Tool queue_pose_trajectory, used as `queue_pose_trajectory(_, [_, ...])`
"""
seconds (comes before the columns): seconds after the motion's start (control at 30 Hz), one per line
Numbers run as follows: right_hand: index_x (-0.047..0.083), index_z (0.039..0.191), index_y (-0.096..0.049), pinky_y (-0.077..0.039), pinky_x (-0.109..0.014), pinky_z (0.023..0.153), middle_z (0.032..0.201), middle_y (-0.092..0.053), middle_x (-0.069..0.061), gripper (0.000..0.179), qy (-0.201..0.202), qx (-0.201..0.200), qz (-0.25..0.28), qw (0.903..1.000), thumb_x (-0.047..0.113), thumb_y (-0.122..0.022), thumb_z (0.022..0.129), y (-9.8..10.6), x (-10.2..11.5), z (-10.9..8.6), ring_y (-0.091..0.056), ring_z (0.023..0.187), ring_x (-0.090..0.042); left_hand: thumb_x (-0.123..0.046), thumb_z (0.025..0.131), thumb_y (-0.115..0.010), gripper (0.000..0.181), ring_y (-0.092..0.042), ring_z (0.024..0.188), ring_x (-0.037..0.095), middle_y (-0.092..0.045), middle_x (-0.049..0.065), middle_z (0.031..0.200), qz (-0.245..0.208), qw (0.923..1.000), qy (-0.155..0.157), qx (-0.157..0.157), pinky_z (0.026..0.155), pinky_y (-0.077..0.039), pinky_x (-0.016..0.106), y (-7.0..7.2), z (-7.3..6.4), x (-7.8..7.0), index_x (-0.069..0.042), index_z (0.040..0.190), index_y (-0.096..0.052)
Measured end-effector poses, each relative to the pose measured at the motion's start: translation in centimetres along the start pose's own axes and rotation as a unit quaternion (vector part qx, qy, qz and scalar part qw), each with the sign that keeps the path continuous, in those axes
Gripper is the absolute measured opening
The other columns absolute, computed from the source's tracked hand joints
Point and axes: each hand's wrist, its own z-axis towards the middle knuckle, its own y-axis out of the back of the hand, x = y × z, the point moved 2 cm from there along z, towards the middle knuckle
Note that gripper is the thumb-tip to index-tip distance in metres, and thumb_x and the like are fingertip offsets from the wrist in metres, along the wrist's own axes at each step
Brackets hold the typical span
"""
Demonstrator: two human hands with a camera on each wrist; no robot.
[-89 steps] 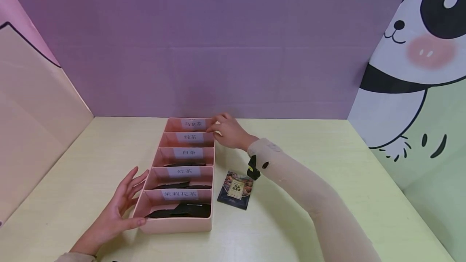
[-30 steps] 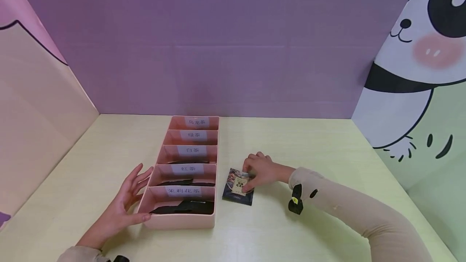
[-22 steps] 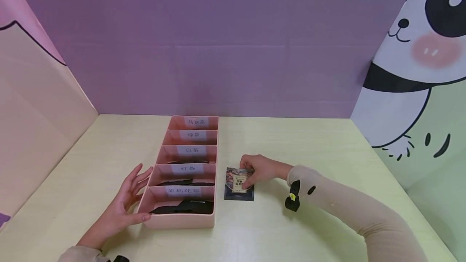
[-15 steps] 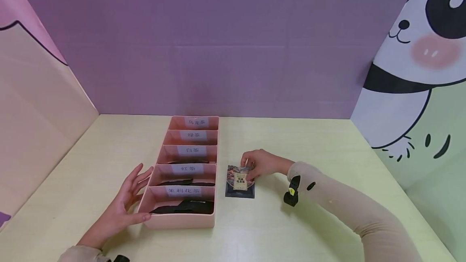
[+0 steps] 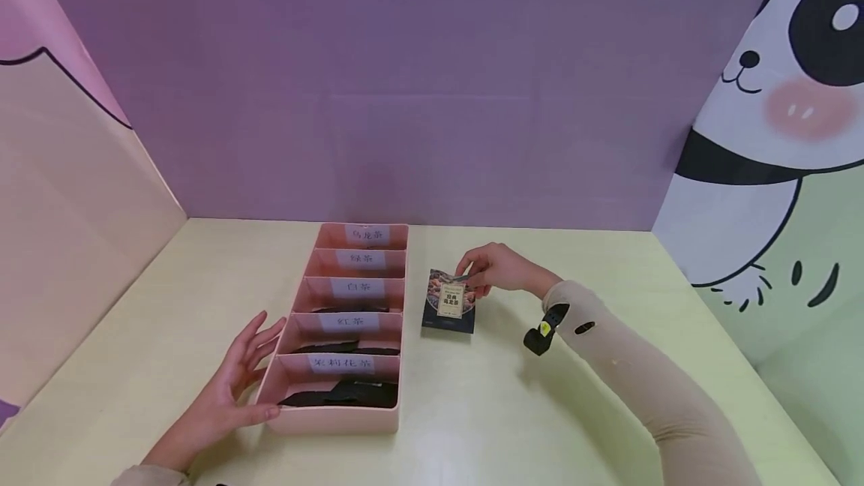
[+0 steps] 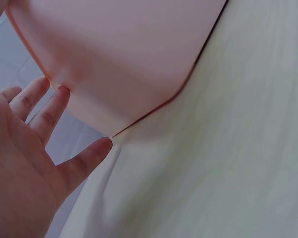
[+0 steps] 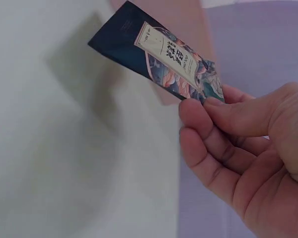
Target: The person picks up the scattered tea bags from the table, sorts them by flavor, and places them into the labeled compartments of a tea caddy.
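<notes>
A small dark-blue tea packet [image 5: 451, 304] with a cream label is pinched at its top edge by my right hand [image 5: 498, 268], right of the box. In the right wrist view, thumb and fingers grip one end of the packet [image 7: 164, 54], and its shadow falls on the table apart from it. My left hand [image 5: 226, 388] lies along the near left corner of the long pink divided box [image 5: 337, 420]. Its fingers are spread and fairly straight; the thumb touches the front rim. In the left wrist view, the fingertips meet the outer wall [image 6: 114, 64].
White Chinese labels mark the compartments. Black packets [image 5: 347, 394] lie in the nearest compartment, with more dark packets [image 5: 331, 348] in the second and a dark edge [image 5: 354, 310] in the third. A purple wall [image 5: 432, 96] stands behind the pale table [image 5: 574, 411].
My right hand has gone from the box's far compartment to the packet on the table, straightened it, and lifted it away from me. The left hand has stayed at the box.
</notes>
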Motion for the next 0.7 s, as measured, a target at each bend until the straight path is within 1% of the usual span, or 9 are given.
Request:
queue_pose_trajectory(0.07, [-0.004,0.109,-0.068,-0.055,-0.054,0.074,0.081,-0.073,-0.01,0.018,-0.002,-0.012,0.003,0.9999,-0.006,-0.059,0.093,0.8,0.4,0.3,-0.069,0.074,-0.041,0.026,0.065,-0.069,0.117,-0.037,0.138,0.002,-0.033,-0.005,0.16,0.0,1.0,0.0,-0.002,0.096,-0.037,0.014,0.0,-0.1,0.0,-0.004,0.159,-0.005])
queue_pose_trajectory(0.1, [-0.004,0.109,-0.068,-0.055,-0.054,0.074,0.081,-0.073,-0.01,0.018,0.0,-0.017,0.002,0.9999,-0.006,-0.06,0.093,1.2,0.6,0.5,-0.069,0.074,-0.039,0.026,0.065,-0.069,0.117,-0.037,0.138,0.002,-0.033,-0.006,0.16,-0.001,1.0,0.002,-0.003,0.096,-0.037,0.014,-0.1,-0.1,0.0,-0.004,0.159,-0.005])
queue_pose_trajectory(0.2, [-0.005,0.109,-0.069,-0.057,-0.049,0.072,0.081,-0.074,-0.011,0.018,0.003,-0.027,-0.001,0.9996,-0.007,-0.061,0.093,2.3,1.4,1.0,-0.07,0.071,-0.033,0.026,0.065,-0.069,0.118,-0.037,0.138,0.002,-0.033,-0.006,0.16,0.002,1.0,0.003,-0.006,0.096,-0.036,0.014,-0.1,-0.3,0.1,-0.004,0.159,-0.005])
queue_pose_trajectory(0.3, [-0.005,0.109,-0.069,-0.058,-0.041,0.069,0.082,-0.074,-0.011,0.018,0.002,-0.036,-0.005,0.9993,-0.005,-0.062,0.092,3.1,2.3,1.4,-0.071,0.07,-0.027,0.026,0.065,-0.069,0.118,-0.038,0.137,0.002,-0.032,-0.005,0.16,0.003,1.0,0.001,-0.006,0.096,-0.036,0.014,-0.2,-0.4,0.1,-0.004,0.159,-0.005])
queue_pose_trajectory(0.37, [-0.006,0.108,-0.07,-0.058,-0.037,0.068,0.082,-0.074,-0.011,0.017,0.0,-0.046,-0.007,0.9989,-0.004,-0.064,0.092,3.5,2.9,1.7,-0.071,0.071,-0.026,0.026,0.064,-0.069,0.118,-0.037,0.138,0.002,-0.032,-0.005,0.16,0.003,1.0,-0.004,-0.004,0.096,-0.036,0.014,-0.1,-0.4,0.1,-0.003,0.159,-0.004])
queue_pose_trajectory(0.53, [-0.008,0.104,-0.071,-0.058,-0.034,0.067,0.081,-0.074,-0.012,0.015,0.007,-0.086,0.002,0.9963,-0.003,-0.067,0.091,4.2,3.9,2.8,-0.071,0.07,-0.025,0.026,0.064,-0.069,0.119,-0.037,0.138,0.002,-0.031,-0.004,0.16,0.006,1.0,-0.004,0.0,0.096,-0.036,0.014,0.0,-0.2,0.1,-0.003,0.159,-0.004])
queue_pose_trajectory(0.7, [-0.006,0.103,-0.073,-0.057,-0.033,0.068,0.083,-0.074,-0.013,0.015,0.007,-0.124,0.012,0.9922,0.001,-0.07,0.09,4.3,4.8,4.3,-0.071,0.071,-0.023,0.027,0.065,-0.069,0.118,-0.037,0.137,0.001,-0.032,-0.006,0.16,0.004,1.0,-0.001,0.0,0.096,-0.036,0.014,0.0,-0.1,0.1,-0.004,0.159,-0.005])
